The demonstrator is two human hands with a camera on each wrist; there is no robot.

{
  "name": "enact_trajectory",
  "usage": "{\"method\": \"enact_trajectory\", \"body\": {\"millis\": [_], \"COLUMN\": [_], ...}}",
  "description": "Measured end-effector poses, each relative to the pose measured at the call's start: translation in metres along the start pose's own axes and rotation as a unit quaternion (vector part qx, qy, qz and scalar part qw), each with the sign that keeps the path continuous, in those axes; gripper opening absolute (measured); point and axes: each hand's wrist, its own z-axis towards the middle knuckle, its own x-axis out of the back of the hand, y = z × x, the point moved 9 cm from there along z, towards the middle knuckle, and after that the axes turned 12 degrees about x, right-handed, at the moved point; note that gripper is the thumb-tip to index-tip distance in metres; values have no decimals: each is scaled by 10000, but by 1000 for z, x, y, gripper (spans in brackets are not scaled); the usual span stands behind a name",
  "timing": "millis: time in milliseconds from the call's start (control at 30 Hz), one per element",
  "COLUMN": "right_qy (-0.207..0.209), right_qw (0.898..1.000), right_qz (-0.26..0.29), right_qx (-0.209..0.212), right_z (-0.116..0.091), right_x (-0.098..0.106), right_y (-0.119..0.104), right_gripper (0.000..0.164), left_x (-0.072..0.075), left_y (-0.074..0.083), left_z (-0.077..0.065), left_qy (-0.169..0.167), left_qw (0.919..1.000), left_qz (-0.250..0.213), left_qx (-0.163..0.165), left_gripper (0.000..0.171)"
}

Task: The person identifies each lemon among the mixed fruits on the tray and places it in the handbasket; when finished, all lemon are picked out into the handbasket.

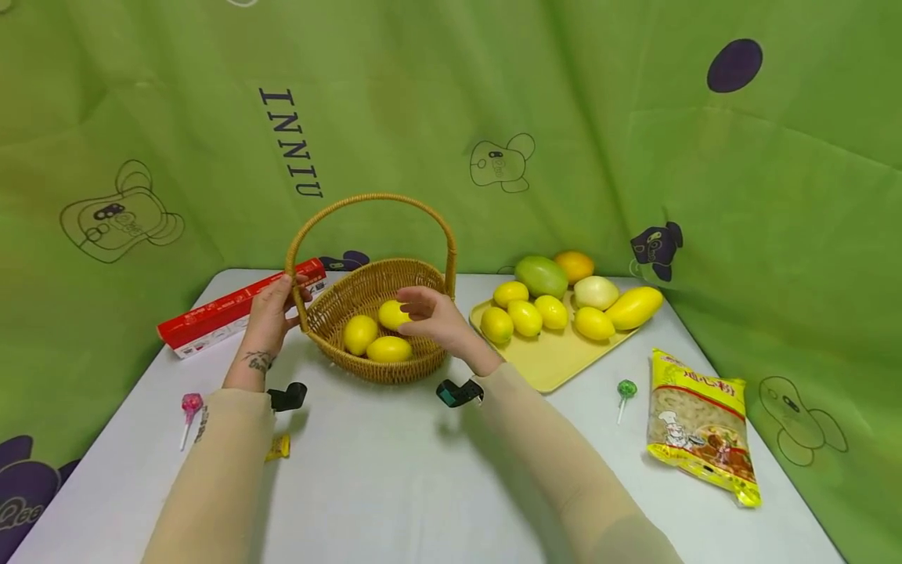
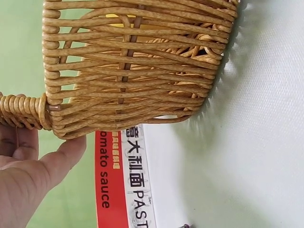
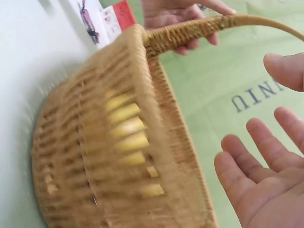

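Observation:
A wicker basket with a tall arched handle stands at the back middle of the table, several yellow lemons inside it. My left hand grips the lower left end of the handle, its fingers behind the cane and the thumb against the rim, as the left wrist view also shows. Over the basket's right side hovers my right hand, holding nothing; the right wrist view shows its fingers spread and relaxed, apart from the wicker. Part of one lemon is hidden behind that hand in the head view.
Right of the basket, a yellow tray bears lemons, a green mango and other fruit. A red pasta box lies behind my left hand. Lollipops, a small yellow packet and a pasta bag lie nearer.

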Motion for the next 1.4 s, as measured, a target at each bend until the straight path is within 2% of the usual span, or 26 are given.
{"method": "enact_trajectory", "body": {"millis": [133, 233, 533, 633, 767, 900, 1033, 1167, 1300, 1400], "right_qy": [174, 437, 1564, 2034, 2787, 3555, 4208, 4551, 4670, 4596], "right_qw": [9990, 9977, 9864, 9766, 9561, 9323, 9069, 8898, 8805, 8805], "right_qz": [331, 392, 200, 346, 504, 250, -21, -203, -453, -673], "right_qx": [234, 351, 470, 610, 758, 625, 195, -284, -679, -944], "right_z": [-9, -19, -61, -77, -99, -121, -141, -155, -165, -170], "right_x": [21, 45, 149, 185, 230, 266, 290, 302, 306, 307], "right_y": [-9, -16, -17, -13, -8, 0, 14, 27, 36, 43], "right_gripper": [52, 53, 51, 47, 40, 39, 42, 46, 52, 56], "left_x": [3, 4, 6, 8, 8, 6, 5, 2, -1, -2], "left_y": [3, 5, 4, 3, 2, 1, 2, 2, 1, 1], "left_z": [0, -1, -2, -2, -3, -3, -3, -2, -1, 0], "left_qy": [38, 75, 31, 153, 167, 72, 72, 16, -57, -71], "left_qw": [10000, 10000, 9999, 9998, 9996, 9998, 9998, 9999, 9999, 9999], "left_qz": [30, 4, -161, -5, 152, 123, 149, 129, 80, 51], "left_qx": [-10, -7, 23, 114, 180, 151, 128, 89, 46, 56], "left_gripper": [34, 34, 33, 38, 42, 40, 39, 38, 37, 37]}}
